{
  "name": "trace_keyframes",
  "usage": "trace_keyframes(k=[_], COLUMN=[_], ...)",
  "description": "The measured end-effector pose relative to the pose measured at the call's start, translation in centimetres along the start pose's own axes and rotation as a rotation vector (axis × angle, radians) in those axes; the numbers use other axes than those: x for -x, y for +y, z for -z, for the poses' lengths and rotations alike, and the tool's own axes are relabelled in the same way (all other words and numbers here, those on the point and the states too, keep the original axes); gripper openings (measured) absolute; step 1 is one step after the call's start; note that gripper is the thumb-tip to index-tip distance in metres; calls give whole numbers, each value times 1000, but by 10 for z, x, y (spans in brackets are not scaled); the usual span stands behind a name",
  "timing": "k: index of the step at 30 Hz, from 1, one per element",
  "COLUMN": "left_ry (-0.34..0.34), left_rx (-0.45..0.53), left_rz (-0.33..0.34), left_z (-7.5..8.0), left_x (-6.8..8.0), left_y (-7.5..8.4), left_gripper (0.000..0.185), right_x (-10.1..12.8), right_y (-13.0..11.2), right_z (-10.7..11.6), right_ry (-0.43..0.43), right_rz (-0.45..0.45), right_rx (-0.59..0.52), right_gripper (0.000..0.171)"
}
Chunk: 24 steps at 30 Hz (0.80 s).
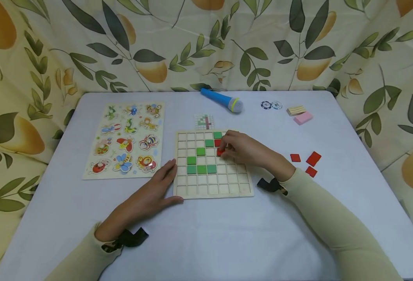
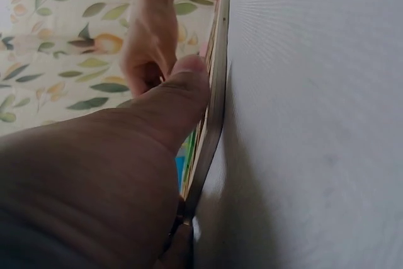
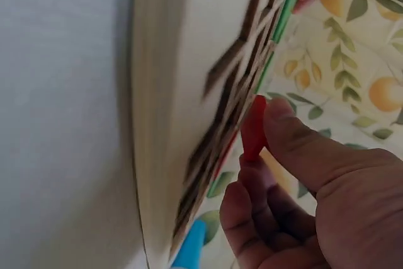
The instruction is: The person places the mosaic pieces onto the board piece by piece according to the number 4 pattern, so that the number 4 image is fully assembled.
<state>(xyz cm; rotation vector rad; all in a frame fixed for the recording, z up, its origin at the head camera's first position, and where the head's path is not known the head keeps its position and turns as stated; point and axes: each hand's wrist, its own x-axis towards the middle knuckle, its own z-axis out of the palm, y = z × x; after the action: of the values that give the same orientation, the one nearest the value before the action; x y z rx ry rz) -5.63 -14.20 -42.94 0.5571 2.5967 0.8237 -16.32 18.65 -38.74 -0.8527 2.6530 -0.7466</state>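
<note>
Right hand [image 1: 243, 150] pinched a red tile [image 3: 253, 128] over the wooden grid board [image 1: 213, 187], toward its 1 o'clock corner; left hand [image 1: 150, 195], fingers relaxed, steadied the board's 8 o'clock edge.

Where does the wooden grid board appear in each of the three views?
Head: the board lies flat at table centre, between both hands.
Left wrist: seen edge-on, a thin strip running top to bottom, the left thumb against it.
Right wrist: a blurred upright slab left of centre, beside the right hand's fingers.
Shared landmark: the green tiles on it.
</note>
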Motion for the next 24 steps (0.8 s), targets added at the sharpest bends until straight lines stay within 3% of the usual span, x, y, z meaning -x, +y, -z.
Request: trace_keyframes(k=[9, 15, 19, 24], left_ry=[12, 15, 7, 2], left_rx=[-33, -37, -25, -23], left_rz=[-14, -16, -13, -3], left_z=[1, 3, 2, -2], left_x=[3, 3, 1, 2], left_y=[-1, -1, -1, -1], left_gripper=[106, 106, 107, 107], right_x=[-15, -16, 1, 54], right_y=[-1, -6, -10, -15], right_z=[-8, -7, -6, 3], right_ry=[-3, -35, -23, 79], right_rz=[49, 8, 32, 39], right_rx=[23, 69, 117, 139], right_gripper=[8, 3, 16, 26])
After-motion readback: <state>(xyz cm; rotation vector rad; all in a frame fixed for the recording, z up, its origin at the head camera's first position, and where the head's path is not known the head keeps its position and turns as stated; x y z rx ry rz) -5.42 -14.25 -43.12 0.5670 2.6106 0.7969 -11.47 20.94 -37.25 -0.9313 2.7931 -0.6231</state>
